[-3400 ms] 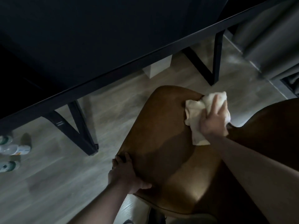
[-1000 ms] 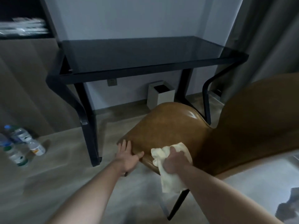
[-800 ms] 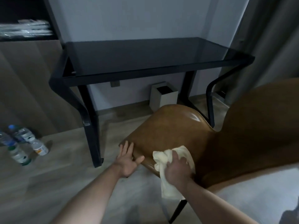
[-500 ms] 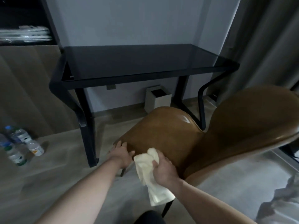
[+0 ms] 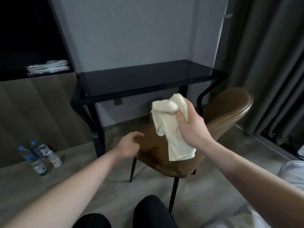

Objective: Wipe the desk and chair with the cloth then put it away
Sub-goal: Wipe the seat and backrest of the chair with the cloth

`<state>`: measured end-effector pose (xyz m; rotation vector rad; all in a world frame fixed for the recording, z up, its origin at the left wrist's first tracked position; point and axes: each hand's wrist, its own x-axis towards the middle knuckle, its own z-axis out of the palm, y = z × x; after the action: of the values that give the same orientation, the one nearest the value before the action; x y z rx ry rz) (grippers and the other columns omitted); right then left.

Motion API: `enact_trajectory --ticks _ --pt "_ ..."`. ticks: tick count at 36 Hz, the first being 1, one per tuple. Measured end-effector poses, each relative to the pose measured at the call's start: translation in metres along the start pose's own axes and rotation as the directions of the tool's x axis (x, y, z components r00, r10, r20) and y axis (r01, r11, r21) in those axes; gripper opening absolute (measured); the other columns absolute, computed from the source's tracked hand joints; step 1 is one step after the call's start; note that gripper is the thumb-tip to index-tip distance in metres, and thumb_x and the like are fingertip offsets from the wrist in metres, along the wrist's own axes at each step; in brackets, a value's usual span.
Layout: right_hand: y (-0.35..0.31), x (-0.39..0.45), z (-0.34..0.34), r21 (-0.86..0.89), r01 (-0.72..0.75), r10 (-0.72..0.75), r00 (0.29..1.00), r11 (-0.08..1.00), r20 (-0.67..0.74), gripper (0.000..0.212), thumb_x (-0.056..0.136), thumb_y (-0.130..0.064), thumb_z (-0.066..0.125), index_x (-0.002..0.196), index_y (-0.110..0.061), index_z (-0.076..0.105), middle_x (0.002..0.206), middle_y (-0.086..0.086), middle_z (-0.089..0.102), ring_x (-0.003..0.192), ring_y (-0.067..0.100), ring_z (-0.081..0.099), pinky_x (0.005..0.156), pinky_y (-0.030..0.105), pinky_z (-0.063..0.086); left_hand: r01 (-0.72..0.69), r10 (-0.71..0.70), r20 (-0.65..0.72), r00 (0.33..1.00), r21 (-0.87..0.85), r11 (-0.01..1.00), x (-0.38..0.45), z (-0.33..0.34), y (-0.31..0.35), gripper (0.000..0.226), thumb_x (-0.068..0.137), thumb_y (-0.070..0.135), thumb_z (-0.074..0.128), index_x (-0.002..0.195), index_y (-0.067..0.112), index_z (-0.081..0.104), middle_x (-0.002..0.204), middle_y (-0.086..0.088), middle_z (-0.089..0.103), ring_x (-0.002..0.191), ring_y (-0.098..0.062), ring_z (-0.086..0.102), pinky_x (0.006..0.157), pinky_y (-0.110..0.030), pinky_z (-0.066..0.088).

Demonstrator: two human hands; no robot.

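My right hand grips a cream cloth and holds it up in the air above the brown chair; the cloth hangs down from my fist. My left hand hovers at the left front edge of the chair seat with its fingers loosely curled and nothing in it. The black glass-topped desk stands behind the chair against the wall, its top bare.
Several water bottles stand on the floor at the left. A shelf at the far left holds flat wrapped packets. Grey curtains hang at the right. White bedding shows at the lower right; my dark knees are at the bottom.
My right hand lifted the cloth off the chair seat and raised it into the air. My left hand came off the seat edge. The view pulled back and up.
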<state>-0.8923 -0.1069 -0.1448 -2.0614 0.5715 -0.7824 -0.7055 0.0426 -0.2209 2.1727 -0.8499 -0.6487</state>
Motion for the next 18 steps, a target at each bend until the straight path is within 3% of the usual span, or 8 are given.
enact_trajectory --ticks 2,4,8,10,13,15,18 --pt "-0.006 -0.005 -0.022 0.039 0.016 -0.013 0.998 0.999 -0.065 0.045 0.109 -0.037 0.042 0.149 -0.053 0.03 0.115 -0.035 0.054 0.103 -0.012 0.052 0.081 0.013 0.04 -0.075 0.076 0.069 0.995 -0.018 0.997 -0.01 0.013 0.023 0.067 0.087 -0.006 0.054 0.145 0.026 0.051 0.151 0.006 0.047 0.143 -0.015 0.04 0.105 -0.026 0.04" --pt "-0.012 -0.011 -0.041 0.061 0.04 -0.032 0.991 0.997 -0.13 0.043 0.109 -0.035 0.044 0.149 -0.049 0.034 0.117 -0.039 0.053 0.105 -0.017 0.052 0.08 0.008 0.038 -0.137 0.137 0.121 0.983 -0.015 0.991 -0.015 0.029 0.047 0.071 0.084 0.003 0.062 0.147 0.032 0.048 0.151 0.009 0.045 0.142 -0.012 0.04 0.109 -0.028 0.038" --pt "-0.024 -0.02 -0.071 0.053 0.103 -0.088 0.967 0.993 -0.241 0.045 0.108 -0.029 0.047 0.149 -0.046 0.039 0.124 -0.035 0.057 0.113 -0.021 0.05 0.081 0.0 0.039 -0.28 0.266 0.159 0.951 0.072 0.957 -0.017 0.062 0.093 0.076 0.073 0.041 0.073 0.144 0.041 0.046 0.145 0.01 0.05 0.133 -0.014 0.048 0.112 -0.042 0.044" --pt "-0.029 -0.023 -0.083 0.043 0.121 -0.104 0.952 0.992 -0.288 0.046 0.107 -0.025 0.048 0.148 -0.044 0.041 0.124 -0.034 0.058 0.111 -0.024 0.05 0.08 -0.002 0.039 -0.342 0.328 0.138 0.935 0.1 0.934 -0.016 0.079 0.111 0.07 0.072 0.055 0.075 0.137 0.039 0.052 0.135 0.012 0.059 0.123 -0.013 0.056 0.105 -0.041 0.05" --pt "-0.032 -0.026 -0.097 0.005 0.139 -0.129 0.929 0.99 -0.347 0.048 0.106 -0.021 0.049 0.148 -0.043 0.044 0.12 -0.035 0.058 0.105 -0.029 0.048 0.078 -0.007 0.036 -0.39 0.392 0.044 0.919 0.252 0.886 -0.021 0.099 0.131 0.047 0.087 0.049 0.07 0.13 0.035 0.059 0.119 0.003 0.07 0.107 -0.024 0.066 0.092 -0.044 0.056" --pt "-0.032 -0.027 -0.105 -0.027 0.142 -0.141 0.919 0.99 -0.368 0.05 0.105 -0.022 0.05 0.148 -0.045 0.043 0.125 -0.029 0.06 0.113 -0.021 0.051 0.087 -0.002 0.039 -0.372 0.403 -0.014 0.915 0.359 0.856 -0.025 0.105 0.135 0.046 0.094 0.045 0.065 0.137 0.033 0.055 0.122 -0.002 0.07 0.108 -0.028 0.066 0.089 -0.043 0.055" --pt "-0.029 -0.027 -0.112 -0.073 0.133 -0.151 0.916 0.988 -0.371 0.052 0.103 -0.025 0.052 0.147 -0.052 0.041 0.137 -0.021 0.059 0.13 0.004 0.052 0.109 0.029 0.043 -0.368 0.429 -0.057 0.901 0.423 0.828 -0.026 0.104 0.134 0.047 0.098 0.043 0.063 0.142 0.03 0.052 0.126 -0.001 0.068 0.113 -0.027 0.065 0.092 -0.04 0.052"
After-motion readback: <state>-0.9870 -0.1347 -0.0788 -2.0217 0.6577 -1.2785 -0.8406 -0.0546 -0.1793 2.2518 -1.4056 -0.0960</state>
